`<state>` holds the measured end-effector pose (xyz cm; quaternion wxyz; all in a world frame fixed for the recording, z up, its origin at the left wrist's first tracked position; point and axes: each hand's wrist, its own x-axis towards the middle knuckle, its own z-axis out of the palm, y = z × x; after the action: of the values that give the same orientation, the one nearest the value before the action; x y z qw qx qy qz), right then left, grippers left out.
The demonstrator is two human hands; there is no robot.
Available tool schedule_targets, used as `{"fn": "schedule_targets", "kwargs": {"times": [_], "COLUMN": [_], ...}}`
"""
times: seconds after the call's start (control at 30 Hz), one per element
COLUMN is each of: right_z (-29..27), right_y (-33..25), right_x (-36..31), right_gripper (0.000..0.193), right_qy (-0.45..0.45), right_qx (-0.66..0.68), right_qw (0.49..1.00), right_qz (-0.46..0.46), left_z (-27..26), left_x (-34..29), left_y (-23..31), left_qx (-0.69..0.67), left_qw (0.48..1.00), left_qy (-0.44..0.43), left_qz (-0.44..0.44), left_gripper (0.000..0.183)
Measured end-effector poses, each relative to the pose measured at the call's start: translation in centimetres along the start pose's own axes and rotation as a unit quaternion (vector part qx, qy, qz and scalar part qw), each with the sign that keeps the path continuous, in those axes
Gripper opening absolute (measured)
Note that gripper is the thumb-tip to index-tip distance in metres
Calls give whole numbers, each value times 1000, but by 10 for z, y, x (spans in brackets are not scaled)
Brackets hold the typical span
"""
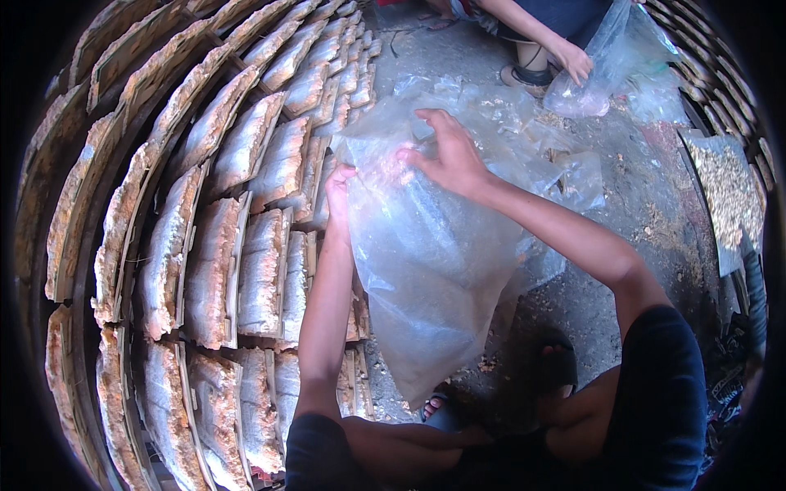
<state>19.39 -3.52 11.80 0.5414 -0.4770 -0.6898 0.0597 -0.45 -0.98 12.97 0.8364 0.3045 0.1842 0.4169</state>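
In the head view, the left grip point(338, 193) pinches the edge of a translucent plastic bag point(430, 274) in front of the person, the right grip point(454, 160) spreads open at its upper part, contact unclear, and a co-worker's hand point(575, 62) shows beyond, the body cut off above.

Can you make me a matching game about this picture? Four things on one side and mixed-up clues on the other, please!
Things:
1. Left hand
2. Right hand
3. Rough-edged boards
4. Co-worker's hand

Clues:
A. lined up in rows along the left side of the picture
B. thumb and fingers spread wide
C. near the top right, by a crumpled clear bag
D. pinching the left edge of the big cloudy plastic bag

Right pairs: 1-D, 2-B, 3-A, 4-C
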Motion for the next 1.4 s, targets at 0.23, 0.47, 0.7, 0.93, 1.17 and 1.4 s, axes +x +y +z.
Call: {"fn": "schedule_targets", "kwargs": {"times": [0.23, 0.47, 0.7, 0.93, 1.17, 1.4], "right_z": [0, -14, -10, -37, -64, -88], "right_y": [33, 76, 91, 97, 81, 56], "right_x": [7, 15, 9, 42, 59, 58], "right_gripper": [49, 98, 102, 56, 20, 25], "right_qy": [-80, -296, -356, -262, -281, -382], "right_qx": [128, 178, 301, 214, 202, 174], "right_qw": [980, 885, 838, 907, 920, 893], "right_qz": [127, 313, 283, 250, 185, 165], "left_z": [-9, -22, -34, -52, -28, 13], "left_x": [-6, -20, -22, -12, 5, 49], "left_y": [2, -2, -1, 13, 17, -32], "left_qx": [-29, -66, -10, 317, 533, 597], "left_qw": [998, 990, 997, 893, 839, 778], "left_qy": [-59, -124, -74, 310, 33, 2], "left_qz": [12, -26, -27, 77, 102, 195], "left_gripper": [65, 57, 53, 52, 96, 100]}}
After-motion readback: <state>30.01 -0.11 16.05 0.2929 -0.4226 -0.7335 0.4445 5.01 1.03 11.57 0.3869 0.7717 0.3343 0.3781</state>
